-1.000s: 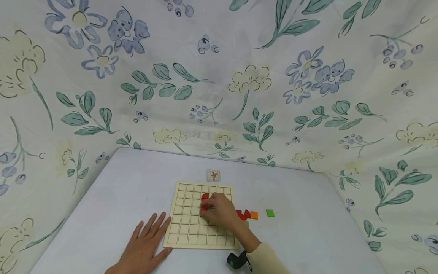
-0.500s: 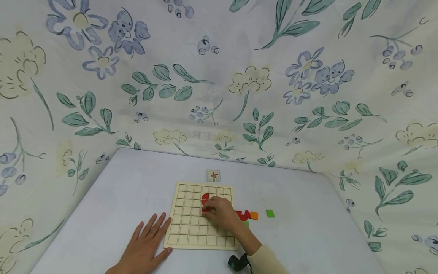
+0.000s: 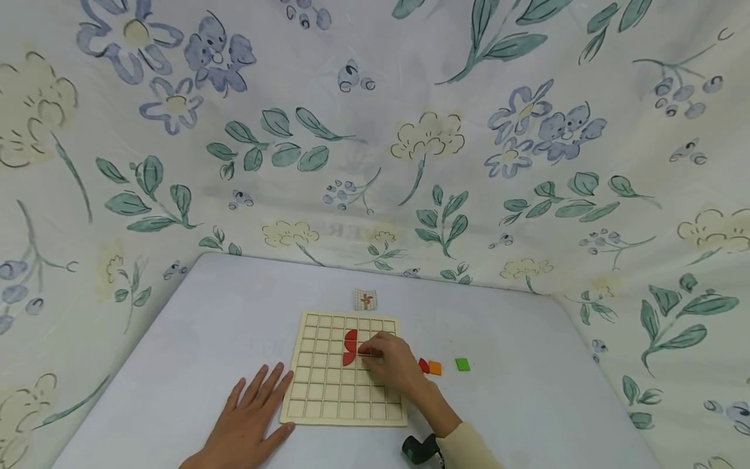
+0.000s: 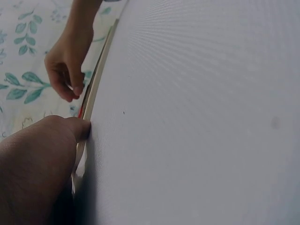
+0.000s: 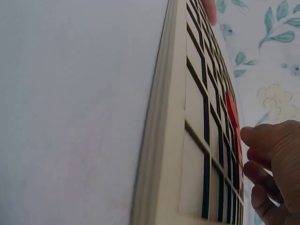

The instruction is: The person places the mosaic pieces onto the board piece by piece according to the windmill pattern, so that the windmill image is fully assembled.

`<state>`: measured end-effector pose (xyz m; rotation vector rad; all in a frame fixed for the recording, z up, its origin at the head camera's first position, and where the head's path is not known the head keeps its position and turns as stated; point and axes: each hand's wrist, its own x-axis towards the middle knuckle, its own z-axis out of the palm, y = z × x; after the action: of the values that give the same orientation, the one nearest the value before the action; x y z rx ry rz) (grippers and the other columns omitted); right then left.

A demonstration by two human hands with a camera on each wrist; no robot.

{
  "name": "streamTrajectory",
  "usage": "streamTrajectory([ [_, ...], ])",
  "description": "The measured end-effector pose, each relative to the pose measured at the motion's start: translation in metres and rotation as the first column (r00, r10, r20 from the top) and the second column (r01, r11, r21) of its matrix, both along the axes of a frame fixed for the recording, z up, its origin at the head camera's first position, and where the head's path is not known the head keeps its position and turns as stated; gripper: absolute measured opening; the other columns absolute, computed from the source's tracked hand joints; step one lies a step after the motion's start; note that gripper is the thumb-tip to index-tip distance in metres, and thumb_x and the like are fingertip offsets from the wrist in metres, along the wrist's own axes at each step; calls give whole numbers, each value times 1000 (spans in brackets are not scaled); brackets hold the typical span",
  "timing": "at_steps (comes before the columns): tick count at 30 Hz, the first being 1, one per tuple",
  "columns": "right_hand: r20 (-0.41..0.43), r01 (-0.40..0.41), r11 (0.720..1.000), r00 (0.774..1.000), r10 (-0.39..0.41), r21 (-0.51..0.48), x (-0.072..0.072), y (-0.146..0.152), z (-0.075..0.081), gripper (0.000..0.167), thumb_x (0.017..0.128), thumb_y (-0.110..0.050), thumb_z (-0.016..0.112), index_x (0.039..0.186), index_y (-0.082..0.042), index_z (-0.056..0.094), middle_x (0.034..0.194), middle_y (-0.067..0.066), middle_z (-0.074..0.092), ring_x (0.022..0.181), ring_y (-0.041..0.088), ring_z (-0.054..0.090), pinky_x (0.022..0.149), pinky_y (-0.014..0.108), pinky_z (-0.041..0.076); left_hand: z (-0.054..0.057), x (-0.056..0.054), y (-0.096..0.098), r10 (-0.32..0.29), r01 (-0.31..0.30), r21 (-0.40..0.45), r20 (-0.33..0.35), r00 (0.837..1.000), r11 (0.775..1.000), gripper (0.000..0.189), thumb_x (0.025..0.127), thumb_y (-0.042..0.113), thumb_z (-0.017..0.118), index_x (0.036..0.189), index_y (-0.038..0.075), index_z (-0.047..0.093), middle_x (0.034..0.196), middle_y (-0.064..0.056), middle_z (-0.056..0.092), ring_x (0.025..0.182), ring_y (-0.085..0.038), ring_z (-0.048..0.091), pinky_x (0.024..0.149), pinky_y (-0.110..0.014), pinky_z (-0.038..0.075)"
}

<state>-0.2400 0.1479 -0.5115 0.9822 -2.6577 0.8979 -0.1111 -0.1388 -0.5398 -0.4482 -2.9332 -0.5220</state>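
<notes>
A pale wooden grid board lies on the white table in the head view. Red curved pieces sit in a column of its cells, right of the middle top. Just right of them, my right hand hovers low over the board, fingers loosely bent. In the right wrist view, the thumb and fingers stand apart, with nothing visible between them. My left hand lies flat with spread fingers, its fingertips and thumb at the board's left edge and near corner. In the left wrist view, its thumb touches the board's side.
Right of the board lie a red piece, an orange square and a green square. A small card with a red pattern lies beyond the board. A black device is at my right wrist. Floral cloth hangs behind.
My right hand has drawn back rightward from the red pieces, uncovering the lower one. It now hides some loose pieces beside the board. My left hand has stayed still.
</notes>
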Motion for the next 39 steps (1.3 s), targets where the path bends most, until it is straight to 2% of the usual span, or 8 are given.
streamTrajectory([
  [8, 11, 113, 994, 994, -113, 9, 1, 24, 2, 12, 86, -9, 77, 98, -12, 76, 93, -5, 66, 75, 9, 57, 64, 23, 49, 2, 0, 0, -1, 1, 2, -7, 1000, 1000, 81, 91, 60, 57, 152, 11, 38, 159, -11, 28, 146, -34, 17, 112, -56, 11],
  [14, 4, 202, 979, 979, -202, 17, 1, 53, 0, 15, 85, -11, 78, 100, -14, 75, 92, -7, 65, 74, 9, 56, 61, 24, 48, 1, -1, 0, 0, 0, 3, 1, 1000, 1000, 81, 91, 61, 57, 152, 11, 38, 159, -10, 27, 146, -33, 17, 113, -56, 11],
  [18, 28, 275, 961, 961, -276, 15, 4, 74, -2, 14, 85, -11, 78, 97, -15, 75, 90, -9, 64, 74, 8, 55, 62, 24, 49, 1, -1, 1, -3, 3, 12, 13, 1000, 1000, 82, 90, 61, 57, 152, 11, 38, 159, -10, 27, 146, -34, 16, 112, -57, 11],
  [25, 33, 390, 916, 918, -394, 97, 9, 103, -3, 14, 84, -14, 79, 97, -16, 76, 91, -8, 64, 81, 10, 55, 70, 29, 52, 0, 0, -1, -2, 2, 9, 18, 1000, 1000, 82, 91, 61, 56, 153, 11, 36, 160, -11, 26, 147, -33, 16, 112, -57, 10],
  [30, 24, 413, 902, 908, -419, 125, 10, 117, -8, 18, 81, -17, 82, 98, -17, 77, 93, -6, 63, 87, 13, 53, 74, 33, 52, 1, -1, -1, -3, 3, 4, 13, 1000, 1000, 82, 91, 62, 55, 153, 12, 36, 160, -11, 26, 147, -33, 15, 112, -57, 10],
  [36, 32, 352, 919, 931, -363, 177, 10, 119, -17, 28, 79, -29, 85, 105, -21, 77, 92, -6, 55, 88, 14, 44, 71, 31, 46, 2, 0, 0, -1, 0, 13, 16, 1000, 1000, 82, 91, 61, 57, 152, 11, 37, 160, -11, 27, 147, -33, 15, 113, -57, 10],
  [39, 15, 324, 928, 943, -332, 182, 11, 117, -17, 30, 78, -28, 85, 106, -22, 77, 89, -7, 52, 86, 15, 42, 68, 30, 42, 1, 1, 0, 0, 0, 15, 8, 1000, 1000, 82, 91, 61, 56, 152, 11, 38, 159, -11, 27, 147, -33, 16, 112, -57, 11],
])
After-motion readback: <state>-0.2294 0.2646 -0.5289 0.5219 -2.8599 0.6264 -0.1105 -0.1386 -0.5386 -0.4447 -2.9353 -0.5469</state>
